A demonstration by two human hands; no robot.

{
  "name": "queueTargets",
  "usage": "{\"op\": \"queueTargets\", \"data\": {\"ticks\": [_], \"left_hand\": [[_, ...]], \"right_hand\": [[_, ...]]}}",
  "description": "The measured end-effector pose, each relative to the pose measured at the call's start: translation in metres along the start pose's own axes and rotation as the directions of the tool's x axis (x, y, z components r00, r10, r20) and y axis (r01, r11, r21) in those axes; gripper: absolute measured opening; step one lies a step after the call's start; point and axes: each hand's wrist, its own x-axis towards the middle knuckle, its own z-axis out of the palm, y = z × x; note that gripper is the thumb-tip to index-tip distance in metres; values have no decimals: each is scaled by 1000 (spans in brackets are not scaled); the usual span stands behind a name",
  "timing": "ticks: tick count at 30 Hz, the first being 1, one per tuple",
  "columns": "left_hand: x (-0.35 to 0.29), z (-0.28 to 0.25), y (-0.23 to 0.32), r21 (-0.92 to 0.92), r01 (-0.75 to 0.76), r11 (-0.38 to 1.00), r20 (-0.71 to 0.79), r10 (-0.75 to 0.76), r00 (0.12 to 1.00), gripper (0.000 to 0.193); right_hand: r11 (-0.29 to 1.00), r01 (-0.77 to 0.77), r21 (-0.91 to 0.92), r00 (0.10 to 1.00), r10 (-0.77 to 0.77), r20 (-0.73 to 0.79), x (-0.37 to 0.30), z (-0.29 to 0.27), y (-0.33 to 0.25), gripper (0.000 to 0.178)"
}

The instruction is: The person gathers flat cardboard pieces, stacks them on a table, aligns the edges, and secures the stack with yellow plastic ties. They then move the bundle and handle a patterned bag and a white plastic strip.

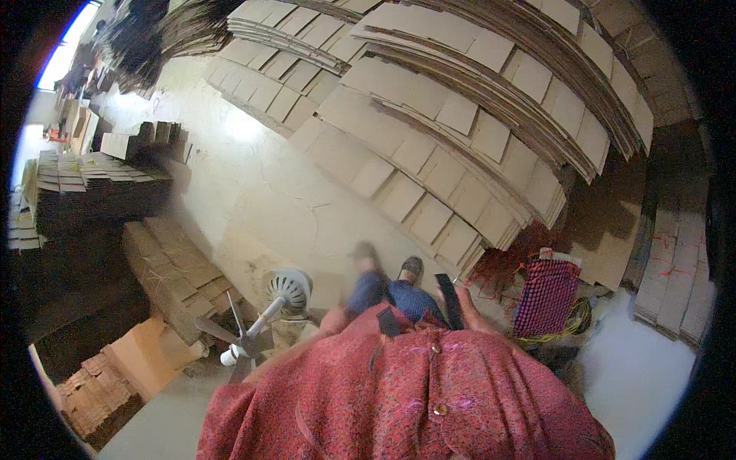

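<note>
Well, right hand: just beside the dark strip (pixel 450 301), its fingers (pixel 464 297) partly showing; I can't tell whether this right hand (pixel 469 308) grips it.
Left hand: out of sight beyond the red shirt (pixel 429 391), only the forearm (pixel 331 322) showing, so I can't tell its state.
Dark strip's look: black, flat, narrow, straight-edged.
Strip's place: at the right hand's left edge, before the shirt.
Counts: one long strip; one short black tab (pixel 389 323) between the arms; two shoes (pixel 412 268) ahead; one fan (pixel 287 294) left of the left forearm; one checked cloth (pixel 546 297) right of the right hand; cardboard stacks (pixel 429 153) beyond both, too many to count.
Strip's direction: long axis runs away from the body, far end leaning slightly left.
</note>
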Motion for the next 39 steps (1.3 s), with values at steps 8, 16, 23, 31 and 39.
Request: {"op": "queueTargets", "data": {"ticks": [8,16,23,31,39], "left_hand": [[3,90,-37,-52,-38,998,-215,26,976,30],[-22,135,4,-243,37,969,-353,-124,928,22],[-24,138,19,-351,3,936,-442,-168,881,24],[68,146,-48,-418,53,907,-325,-205,923,38],[228,111,-53,-689,-188,700,-408,-160,899,42]], "right_hand": [[586,325,-742,946,-216,243,76,92,-136,37],[381,272,-884,959,-33,281,183,53,-163,40],[550,152,-821,985,-149,82,241,-4,-158,46],[-50,368,-929,801,-491,343,172,49,-132,39],[-384,480,-789,578,-538,614,216,65,-112,53]]}}
